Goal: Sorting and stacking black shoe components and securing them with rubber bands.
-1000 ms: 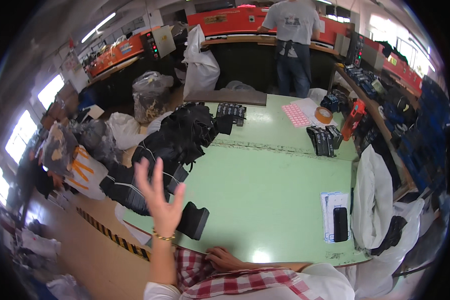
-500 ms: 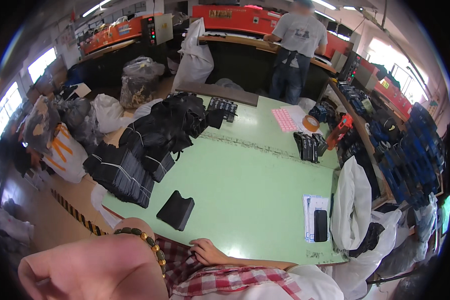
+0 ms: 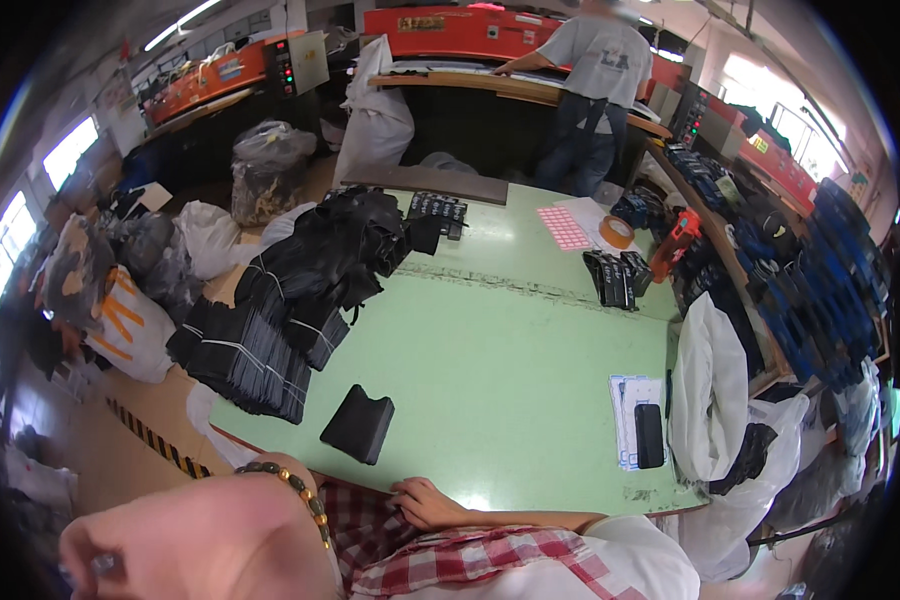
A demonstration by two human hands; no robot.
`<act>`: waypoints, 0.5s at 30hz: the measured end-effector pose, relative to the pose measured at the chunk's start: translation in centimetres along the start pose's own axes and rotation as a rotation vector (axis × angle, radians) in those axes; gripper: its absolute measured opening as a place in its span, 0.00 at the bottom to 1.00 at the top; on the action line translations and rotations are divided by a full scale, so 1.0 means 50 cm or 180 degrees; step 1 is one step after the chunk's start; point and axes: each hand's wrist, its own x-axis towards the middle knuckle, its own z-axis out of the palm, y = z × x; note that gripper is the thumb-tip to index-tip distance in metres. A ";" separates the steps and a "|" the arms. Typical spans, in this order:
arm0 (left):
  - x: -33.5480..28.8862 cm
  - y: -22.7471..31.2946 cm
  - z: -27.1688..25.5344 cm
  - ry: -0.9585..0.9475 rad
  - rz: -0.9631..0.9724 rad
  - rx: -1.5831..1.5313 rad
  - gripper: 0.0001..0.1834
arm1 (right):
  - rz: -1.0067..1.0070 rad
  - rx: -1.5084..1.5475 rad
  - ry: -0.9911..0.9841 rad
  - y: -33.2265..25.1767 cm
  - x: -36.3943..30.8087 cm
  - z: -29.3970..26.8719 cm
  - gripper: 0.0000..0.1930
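Observation:
My left hand [image 3: 200,540] is raised large and close at the lower left, with a beaded bracelet [image 3: 308,500] round its wrist. Most of its fingers are folded out of sight, and a small blurred glint shows beside them. At the table's near edge rests my right hand [image 3: 432,504], fingers loosely bent and slightly apart, against a red-and-white checked cloth [image 3: 470,555] on my lap; it appears to hold nothing. A small stack of black cut pieces [image 3: 358,424] with a notched top lies on the green table [image 3: 510,400], ahead of both hands.
Tied bundles of black pieces [image 3: 245,345] fill the table's left side. At the right are papers with a dark phone [image 3: 649,436], a white sack [image 3: 708,390], an orange tape roll [image 3: 616,234] and an orange-red tool [image 3: 676,244]. A person [image 3: 595,90] stands at the far bench.
The view has shifted slightly. My left hand is a little farther right in the picture and still raised; my right hand stays at the table edge. The far person's arm now reaches left along the bench.

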 end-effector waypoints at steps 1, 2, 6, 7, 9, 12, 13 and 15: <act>-0.037 -0.005 -0.025 -0.0369 -0.0229 0.0004 0.19 | 0.0070 -0.0078 0.0040 0.014 -0.009 -0.012 0.17; -0.039 -0.006 -0.082 -0.0829 -0.0263 0.0078 0.19 | -0.0033 -0.0048 -0.0006 0.004 -0.004 -0.007 0.17; -0.182 -0.018 -0.189 -0.2645 -0.1662 0.0528 0.17 | 0.0144 -0.0116 0.0040 0.001 -0.008 -0.001 0.17; -0.214 -0.012 -0.213 -0.3510 -0.1940 0.1027 0.16 | 0.0224 -0.0109 -0.0056 0.000 -0.010 -0.006 0.16; -0.282 -0.008 -0.291 -0.4916 -0.2328 0.1567 0.13 | 0.0274 -0.0077 -0.0143 -0.002 -0.012 -0.004 0.16; -0.381 0.031 -0.459 -0.6111 -0.2541 0.2432 0.18 | 0.0116 -0.0059 -0.0127 -0.003 -0.006 0.003 0.15; -0.409 0.048 -0.504 -0.6212 -0.2602 0.2591 0.21 | 0.0044 -0.0067 -0.0133 -0.004 -0.004 0.001 0.15; -0.450 0.078 -0.561 -0.6479 -0.2582 0.2841 0.24 | -0.0026 -0.0066 -0.0132 -0.008 -0.001 -0.003 0.15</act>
